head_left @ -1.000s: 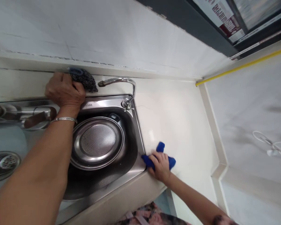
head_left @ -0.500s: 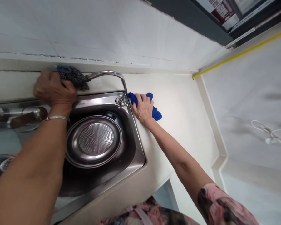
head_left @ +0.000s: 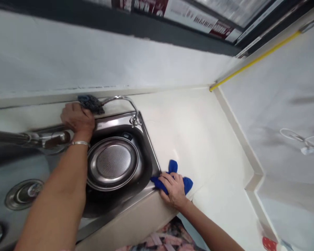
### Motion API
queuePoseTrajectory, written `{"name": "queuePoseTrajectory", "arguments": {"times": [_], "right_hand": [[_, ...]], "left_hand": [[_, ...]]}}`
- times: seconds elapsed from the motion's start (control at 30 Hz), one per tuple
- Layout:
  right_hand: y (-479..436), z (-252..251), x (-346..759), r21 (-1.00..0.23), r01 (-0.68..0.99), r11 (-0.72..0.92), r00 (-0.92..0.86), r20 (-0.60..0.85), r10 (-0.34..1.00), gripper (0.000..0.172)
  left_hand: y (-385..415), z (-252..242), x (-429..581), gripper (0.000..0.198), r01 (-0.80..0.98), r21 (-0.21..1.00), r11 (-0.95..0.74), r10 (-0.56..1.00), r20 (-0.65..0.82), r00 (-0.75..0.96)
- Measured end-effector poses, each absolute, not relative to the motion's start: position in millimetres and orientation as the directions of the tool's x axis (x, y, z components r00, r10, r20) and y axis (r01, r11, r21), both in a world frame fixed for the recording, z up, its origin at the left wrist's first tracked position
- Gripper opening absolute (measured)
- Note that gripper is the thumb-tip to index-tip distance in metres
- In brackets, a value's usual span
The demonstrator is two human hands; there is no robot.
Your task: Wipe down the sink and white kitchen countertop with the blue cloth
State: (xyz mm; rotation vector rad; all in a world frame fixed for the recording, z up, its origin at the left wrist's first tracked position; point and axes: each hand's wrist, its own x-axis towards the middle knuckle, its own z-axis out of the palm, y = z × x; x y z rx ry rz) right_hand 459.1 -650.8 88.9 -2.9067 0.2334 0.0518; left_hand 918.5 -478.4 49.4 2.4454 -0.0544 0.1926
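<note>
On the ledge behind the sink, my left hand (head_left: 78, 118) has its fingers curled down. A dark grey-and-blue mesh scrubber (head_left: 91, 104) touches its finger side, close to the end of the curved metal tap (head_left: 122, 97). What those fingers grip is hidden. My right hand (head_left: 174, 188) presses a blue cloth (head_left: 188, 184) onto the counter (head_left: 199, 139) at the sink's front right corner. Folds of the cloth stick out on both sides of the fingers. A round metal strainer-like pan (head_left: 113, 161) lies in the right sink basin (head_left: 146, 167), between my arms.
The left basin (head_left: 18, 167) has a round drain (head_left: 23, 194). A larger faucet (head_left: 49, 139) stands by my left wrist. A dark-framed window ledge (head_left: 146, 28) runs along the top, with a yellow pipe (head_left: 256, 59) on the right wall. Something red (head_left: 269, 243) shows at bottom right.
My right hand has slid the blue cloth from beside the tap's base to the sink's front right corner. My left hand stays by the scrubber; the camera view has shifted.
</note>
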Motion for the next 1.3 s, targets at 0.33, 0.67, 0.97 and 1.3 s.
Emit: {"name": "queuePoseTrajectory", "arguments": {"times": [0.33, 0.67, 0.97, 1.3], "right_hand": [[-728.6, 74.8, 520.4, -0.447, 0.063, -0.892, 0.943, 0.320, -0.094, 0.039], [-915.5, 52.3, 443.4, -0.157, -0.640, -0.752, 0.695, 0.298, -0.654, 0.067], [-1034.7, 62.9, 598.2, -0.143, -0.851, -0.505, 0.465, 0.241, -0.852, 0.065], [-897.1, 63.6, 816.5, -0.291, -0.531, -0.796, 0.770, 0.227, -0.597, 0.062]], "left_hand": [[-574.7, 56.7, 739.6, 0.026, -0.233, 0.755, -0.613, -0.022, 0.279, 0.960], [-648.7, 27.9, 726.8, 0.067, -0.280, 0.644, -0.712, -0.221, 0.172, 0.960], [-644.4, 19.4, 726.4, 0.057, -0.514, 0.505, -0.693, -0.412, 0.307, 0.858], [-640.1, 19.1, 721.4, 0.095, -0.415, 0.563, -0.715, -0.352, 0.224, 0.909]]}}
